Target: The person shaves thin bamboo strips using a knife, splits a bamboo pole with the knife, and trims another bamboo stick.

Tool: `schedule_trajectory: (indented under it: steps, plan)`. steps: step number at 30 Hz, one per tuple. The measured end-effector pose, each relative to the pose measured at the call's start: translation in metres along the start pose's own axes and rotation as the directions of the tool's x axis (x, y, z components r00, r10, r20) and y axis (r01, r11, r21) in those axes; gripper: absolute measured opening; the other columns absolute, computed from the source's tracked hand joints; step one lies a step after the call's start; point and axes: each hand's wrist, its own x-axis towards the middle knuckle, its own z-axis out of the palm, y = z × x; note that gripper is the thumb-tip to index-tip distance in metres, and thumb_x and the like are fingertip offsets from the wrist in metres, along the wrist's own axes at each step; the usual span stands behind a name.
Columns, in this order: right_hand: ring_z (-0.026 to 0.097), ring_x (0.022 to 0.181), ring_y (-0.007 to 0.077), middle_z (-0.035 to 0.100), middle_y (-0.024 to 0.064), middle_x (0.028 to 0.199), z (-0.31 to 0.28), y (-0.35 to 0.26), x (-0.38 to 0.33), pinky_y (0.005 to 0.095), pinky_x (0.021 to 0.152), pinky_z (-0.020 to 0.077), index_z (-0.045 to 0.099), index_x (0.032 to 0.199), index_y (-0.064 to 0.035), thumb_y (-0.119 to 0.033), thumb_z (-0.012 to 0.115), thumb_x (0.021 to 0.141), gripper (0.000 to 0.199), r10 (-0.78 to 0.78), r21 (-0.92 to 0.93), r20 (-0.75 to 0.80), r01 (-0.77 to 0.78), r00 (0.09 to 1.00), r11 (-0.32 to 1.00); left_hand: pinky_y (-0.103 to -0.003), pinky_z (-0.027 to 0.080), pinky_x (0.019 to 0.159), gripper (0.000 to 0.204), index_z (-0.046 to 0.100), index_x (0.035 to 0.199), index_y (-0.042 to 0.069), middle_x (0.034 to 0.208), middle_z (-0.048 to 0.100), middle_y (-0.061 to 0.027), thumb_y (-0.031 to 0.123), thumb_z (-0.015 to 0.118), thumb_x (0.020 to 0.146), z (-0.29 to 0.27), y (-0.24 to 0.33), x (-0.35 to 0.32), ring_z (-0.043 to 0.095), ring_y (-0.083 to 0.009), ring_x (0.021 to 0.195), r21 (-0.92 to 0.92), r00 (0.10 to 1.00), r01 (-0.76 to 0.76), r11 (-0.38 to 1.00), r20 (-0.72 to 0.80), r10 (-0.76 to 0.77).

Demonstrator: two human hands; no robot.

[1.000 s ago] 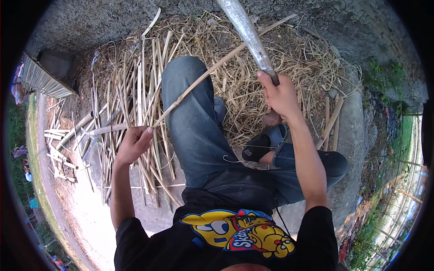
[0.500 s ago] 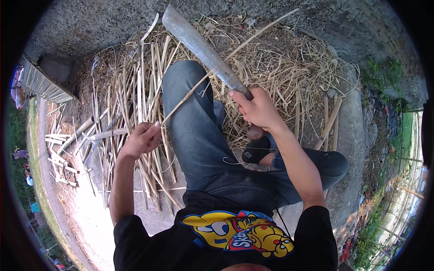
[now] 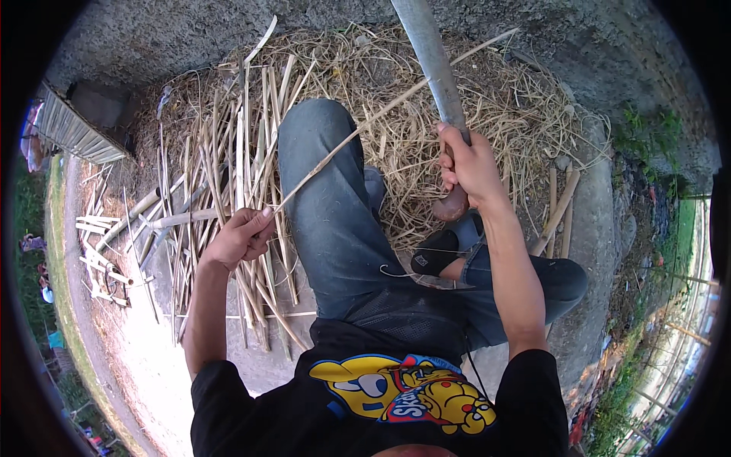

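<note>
Machete [image 3: 425,46] swung rightward, pointing steeply up-left, strip [image 3: 358,134] slanting up-right

A thin, slightly bent tan strip [image 3: 377,117] slants from lower left to upper right, and a long knife [image 3: 435,61] with a broad grey blade and brown knob-ended handle points away, crossing the strip toward its far end.

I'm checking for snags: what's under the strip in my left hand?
Beneath the strip, the denim knee and, farther out, shavings show along its edges. Whatever lies directly under it is covered; the machete hides one stretch.
</note>
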Motion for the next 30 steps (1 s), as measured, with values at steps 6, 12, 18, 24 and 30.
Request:
schedule_trajectory:
  steps: [6, 12, 18, 24, 30]
  plan:
    - [0.045, 0.041, 0.0082, 0.050, -0.0013, 0.058, -0.024, -0.015, 0.029, 0.0273, 0.038, 0.0381, 0.053, 0.074, -0.0073, -0.035, 0.065, 0.096, 0.037, -0.078, 0.125, -0.122, 0.093, 0.990, 0.988, -0.027, 0.015, 0.039, 0.055, 0.044, 0.063, 0.011, 0.050, 0.029, 0.0054, 0.045, 0.052, 0.105, 0.006, 0.016, 0.008, 0.024, -0.0071, 0.040, 0.072, 1.000, -0.001, 0.997, 0.004, 0.000]
    - [0.043, 0.043, 0.0049, 0.047, -0.0034, 0.058, 0.024, 0.024, -0.025, 0.0239, 0.039, 0.0357, 0.054, 0.077, -0.0071, -0.036, 0.063, 0.099, 0.037, 0.111, -0.179, 0.263, -0.064, 0.958, 0.982, -0.027, 0.016, 0.039, 0.054, 0.044, 0.063, 0.011, 0.050, 0.029, 0.0057, 0.045, 0.052, 0.104, 0.015, 0.025, 0.008, 0.024, -0.0068, 0.040, 0.068, 1.000, 0.022, 0.997, -0.014, -0.022]
    - [0.042, 0.044, 0.0045, 0.045, -0.0045, 0.058, 0.014, 0.003, -0.003, 0.0243, 0.039, 0.0354, 0.053, 0.079, -0.0073, -0.038, 0.063, 0.099, 0.038, 0.035, -0.062, 0.056, -0.032, 0.998, 0.998, -0.027, 0.015, 0.039, 0.053, 0.044, 0.064, 0.011, 0.051, 0.028, 0.0062, 0.045, 0.053, 0.104, 0.023, 0.031, 0.014, 0.023, -0.0066, 0.040, 0.032, 1.000, 0.028, 0.999, 0.002, -0.028]
    - [0.042, 0.043, 0.0056, 0.046, -0.0023, 0.058, 0.047, 0.035, -0.029, 0.0246, 0.039, 0.0354, 0.053, 0.079, -0.0054, -0.034, 0.065, 0.098, 0.036, 0.024, -0.231, 0.246, 0.035, 0.969, 0.972, -0.027, 0.013, 0.039, 0.051, 0.044, 0.069, 0.011, 0.051, 0.025, 0.0077, 0.046, 0.052, 0.105, 0.027, 0.036, 0.023, 0.021, -0.0058, 0.041, 0.044, 0.998, 0.036, 0.998, 0.055, -0.038]
    - [0.045, 0.042, 0.0073, 0.050, -0.0004, 0.057, 0.040, 0.021, -0.017, 0.0265, 0.037, 0.0373, 0.053, 0.074, -0.0047, -0.034, 0.065, 0.097, 0.039, 0.103, 0.025, 0.186, -0.109, 0.977, 0.994, -0.026, 0.013, 0.039, 0.050, 0.044, 0.070, 0.011, 0.052, 0.025, 0.0074, 0.046, 0.052, 0.104, 0.043, 0.040, 0.025, 0.021, -0.0053, 0.040, -0.030, 0.999, 0.004, 1.000, 0.038, -0.003]
